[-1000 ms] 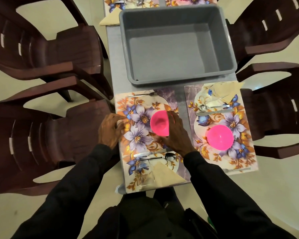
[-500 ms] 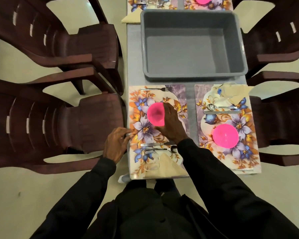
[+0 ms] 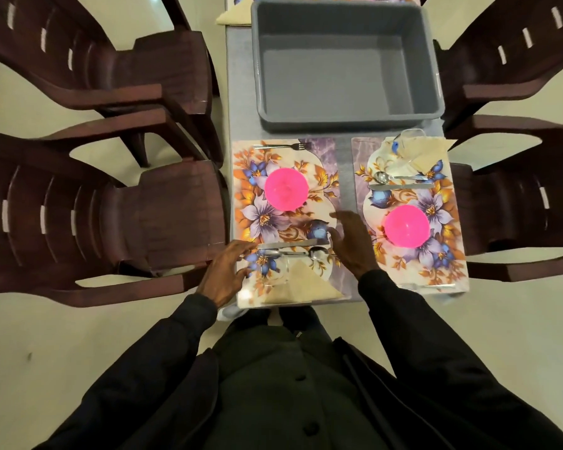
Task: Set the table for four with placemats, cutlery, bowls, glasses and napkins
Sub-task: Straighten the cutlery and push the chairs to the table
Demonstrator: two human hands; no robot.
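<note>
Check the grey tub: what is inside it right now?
Nothing shows inside the grey tub: its floor and far walls are bare. Its near wall covers the strip of floor just behind it, so that part cannot be checked.

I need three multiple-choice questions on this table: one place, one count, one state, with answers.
1. Where does the fork on the left placemat lie?
A. inside a bowl
B. at its far edge, beside the grey tub
C. under the napkin
2. How many pink bowls stand on the two near placemats?
A. one
B. two
C. four
3. The grey tub is
A. full of glasses
B. covered by a lid
C. empty
Answers:
1 B: it lies along the edge nearest the tub.
2 B: one on the left, one on the right placemat.
3 C: its bare floor shows.
</note>
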